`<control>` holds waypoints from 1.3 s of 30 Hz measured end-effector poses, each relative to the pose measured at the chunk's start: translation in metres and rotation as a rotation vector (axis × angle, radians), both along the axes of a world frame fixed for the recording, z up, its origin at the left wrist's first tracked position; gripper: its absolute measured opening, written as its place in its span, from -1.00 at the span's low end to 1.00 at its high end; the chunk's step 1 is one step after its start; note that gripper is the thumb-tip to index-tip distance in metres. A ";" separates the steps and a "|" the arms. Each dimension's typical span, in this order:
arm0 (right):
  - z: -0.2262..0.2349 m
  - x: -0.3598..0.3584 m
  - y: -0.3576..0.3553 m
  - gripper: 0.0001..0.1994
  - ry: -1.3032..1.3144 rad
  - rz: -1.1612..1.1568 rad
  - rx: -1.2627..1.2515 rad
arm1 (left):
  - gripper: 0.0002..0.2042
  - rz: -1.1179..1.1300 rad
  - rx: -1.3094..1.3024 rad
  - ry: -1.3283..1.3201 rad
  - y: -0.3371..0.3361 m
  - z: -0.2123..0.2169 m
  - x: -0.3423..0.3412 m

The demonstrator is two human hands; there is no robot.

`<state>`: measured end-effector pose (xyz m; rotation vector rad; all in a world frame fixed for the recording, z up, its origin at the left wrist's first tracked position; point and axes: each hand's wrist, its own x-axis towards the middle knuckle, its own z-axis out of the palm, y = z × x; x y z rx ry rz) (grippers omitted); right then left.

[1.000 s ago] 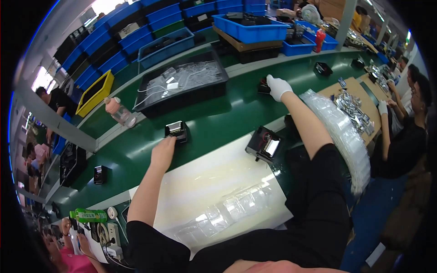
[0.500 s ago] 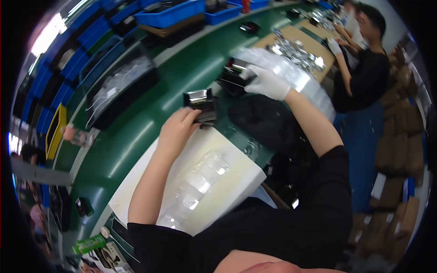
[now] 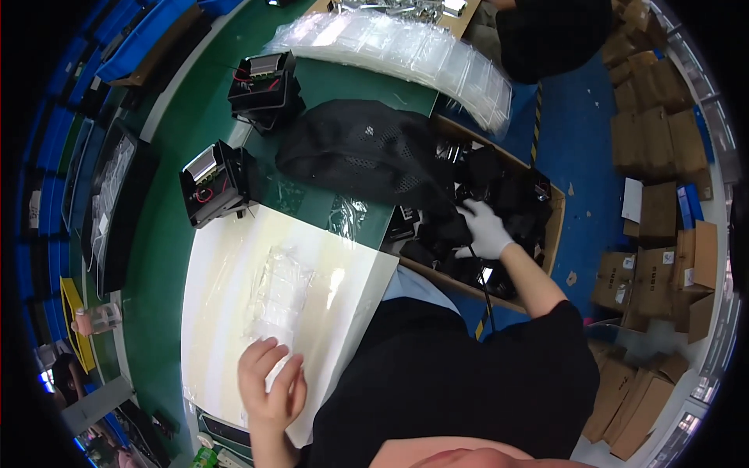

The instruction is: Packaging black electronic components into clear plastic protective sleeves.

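Observation:
My right hand (image 3: 485, 232), in a white glove, reaches into a cardboard box (image 3: 555, 222) of black plastic parts. Its fingers and thumb are apart beside the black parts, with no clear hold on any. My bare left hand (image 3: 271, 386) is above the near part of a pale sheet (image 3: 222, 312), fingers bent and spread. Close to its fingertips lies a stack of clear plastic bags (image 3: 282, 292). Two black housings with red wires, a nearer one (image 3: 214, 183) and a farther one (image 3: 265, 90), stand on the green bench.
A black mesh bag (image 3: 359, 148) lies between the housings and the box, overlapping the box's edge. Behind it stretches a long row of clear plastic sleeves (image 3: 390, 51). A black tray (image 3: 117, 210) stands at left. Cartons (image 3: 651, 132) line the right side.
My left hand has left the nearer housing and come back over the sheet. My right hand has moved from the farther housing into the box. The view has turned and shifted.

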<state>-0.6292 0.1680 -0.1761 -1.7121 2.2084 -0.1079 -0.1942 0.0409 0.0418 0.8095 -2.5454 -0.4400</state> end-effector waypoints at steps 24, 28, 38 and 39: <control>-0.001 0.094 0.053 -0.58 -2.063 -0.783 0.141 | -0.58 0.194 1.783 0.183 0.059 -0.149 -0.153; 0.006 0.059 0.052 -0.55 -0.846 -0.669 -0.055 | -0.59 0.138 1.768 0.094 0.053 -0.158 -0.142; -0.055 0.011 0.065 -0.61 -0.428 -0.412 0.314 | -0.61 0.001 1.332 0.080 0.035 -0.090 -0.119; -0.047 0.006 0.069 -0.67 -0.471 -0.409 0.150 | -0.59 0.033 1.297 0.202 0.029 -0.071 -0.112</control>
